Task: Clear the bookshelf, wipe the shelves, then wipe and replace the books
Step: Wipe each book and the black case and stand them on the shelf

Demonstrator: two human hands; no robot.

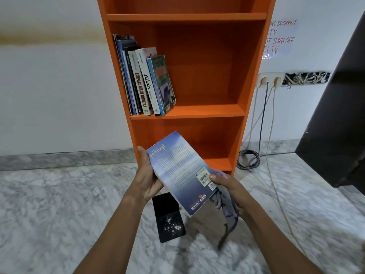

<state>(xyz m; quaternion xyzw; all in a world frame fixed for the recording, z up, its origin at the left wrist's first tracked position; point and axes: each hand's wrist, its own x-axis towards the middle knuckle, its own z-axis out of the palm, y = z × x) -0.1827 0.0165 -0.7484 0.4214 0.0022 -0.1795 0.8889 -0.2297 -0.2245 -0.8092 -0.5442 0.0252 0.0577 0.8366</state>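
An orange bookshelf (246,76) stands against the white wall. Several books (146,80) lean to the left on its middle shelf; the shelf below holds nothing. In front of the lowest shelf I hold a blue paperback (181,173) with its back cover up. My left hand (147,178) grips its left edge. My right hand (231,190) pinches the lower right corner with the thumb on the cover, and a grey-purple cloth (227,210) hangs bunched under that hand.
A black book (168,216) lies on the marble floor beneath the paperback. Wall sockets (269,81) with cables running to a coil (247,160) sit right of the shelf. A dark piece of furniture (339,123) fills the right side.
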